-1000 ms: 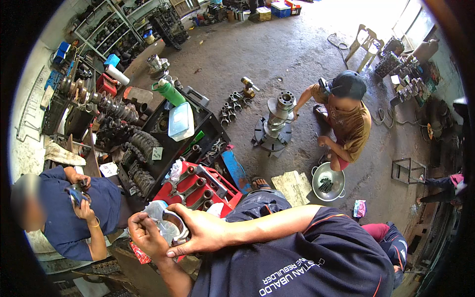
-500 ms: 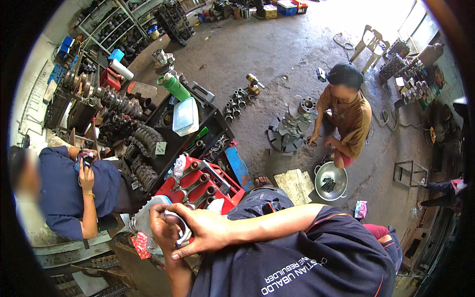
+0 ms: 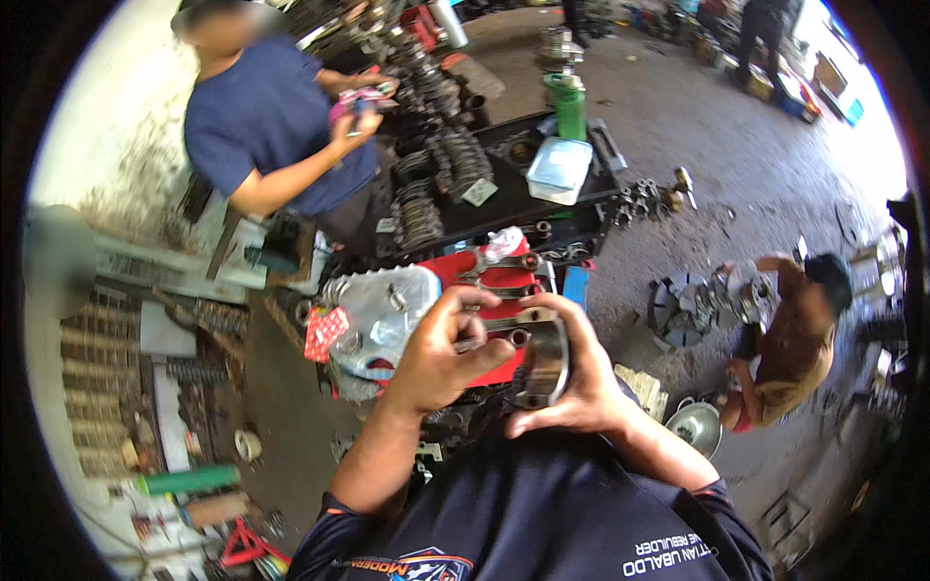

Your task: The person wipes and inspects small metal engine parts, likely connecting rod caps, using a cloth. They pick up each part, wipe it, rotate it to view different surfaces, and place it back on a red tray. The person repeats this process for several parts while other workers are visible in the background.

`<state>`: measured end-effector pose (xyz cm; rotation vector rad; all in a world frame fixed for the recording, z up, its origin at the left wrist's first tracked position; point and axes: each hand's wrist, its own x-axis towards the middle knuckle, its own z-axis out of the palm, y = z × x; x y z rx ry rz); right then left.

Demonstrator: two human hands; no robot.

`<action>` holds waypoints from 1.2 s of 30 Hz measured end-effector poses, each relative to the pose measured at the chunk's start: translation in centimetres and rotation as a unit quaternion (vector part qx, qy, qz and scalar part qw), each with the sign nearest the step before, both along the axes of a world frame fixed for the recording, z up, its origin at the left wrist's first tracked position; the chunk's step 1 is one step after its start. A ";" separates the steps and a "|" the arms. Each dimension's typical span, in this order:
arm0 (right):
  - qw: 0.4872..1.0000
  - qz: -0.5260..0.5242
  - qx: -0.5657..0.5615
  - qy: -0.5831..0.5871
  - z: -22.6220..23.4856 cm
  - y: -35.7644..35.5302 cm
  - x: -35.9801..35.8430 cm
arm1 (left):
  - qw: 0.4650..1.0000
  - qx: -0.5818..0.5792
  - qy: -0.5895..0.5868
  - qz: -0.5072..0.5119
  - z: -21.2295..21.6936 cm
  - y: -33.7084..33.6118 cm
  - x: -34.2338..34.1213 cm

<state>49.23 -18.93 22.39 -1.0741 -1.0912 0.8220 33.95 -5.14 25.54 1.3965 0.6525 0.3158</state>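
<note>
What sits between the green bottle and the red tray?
In the head view, a clear plastic container sits between the green bottle and the red tray, followed by a strip of the black cart.

The metal part (image 3: 550,360) sits between the hands (image 3: 436,366).

dark shirt (image 3: 542,494) — white lettering (image 3: 668,558), blue-and-orange emblem (image 3: 431,565)

Looks steeply down from wearer's head, left fisheye of a pair. Sits close above fingers (image 3: 573,324) and dark shirt (image 3: 542,513), farther above red tray (image 3: 506,310); faces past tray to floor (image 3: 639,116). Takes in navy-shirted person (image 3: 281,116) left of tray, brown-shirted person (image 3: 794,351) right.
</note>
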 end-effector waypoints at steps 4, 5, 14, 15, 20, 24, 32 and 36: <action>0.999 0.028 -0.035 -0.001 0.0 -0.2 -0.1 | 0.989 0.136 0.025 -0.057 -0.2 -1.5 0.9; 0.999 0.032 -0.023 -0.024 -0.1 -0.2 -0.3 | 0.985 0.162 0.046 -0.044 -0.1 -1.6 1.2; 0.992 0.089 -0.049 0.079 -0.6 -0.2 -2.1 | 0.886 0.386 -0.102 0.238 0.8 0.1 0.3; 0.994 0.081 -0.027 0.064 -0.5 -0.2 -2.0 | 0.890 0.384 -0.137 0.206 0.8 -0.1 0.0; 0.986 0.044 0.108 -0.123 0.8 0.1 -1.3 | 0.912 0.389 -0.076 0.107 0.4 -1.7 0.0; 0.986 0.070 0.041 -0.146 1.4 -0.1 -0.8 | 0.970 0.242 -0.003 0.021 0.7 -2.0 -0.3; 0.975 -0.027 0.088 -0.200 1.4 0.3 -0.2 | 0.990 0.036 -0.003 -0.134 4.1 -1.2 -3.9; 0.983 0.015 0.027 -0.180 2.2 0.1 0.0 | 0.997 0.056 0.035 -0.034 4.2 -1.6 -3.4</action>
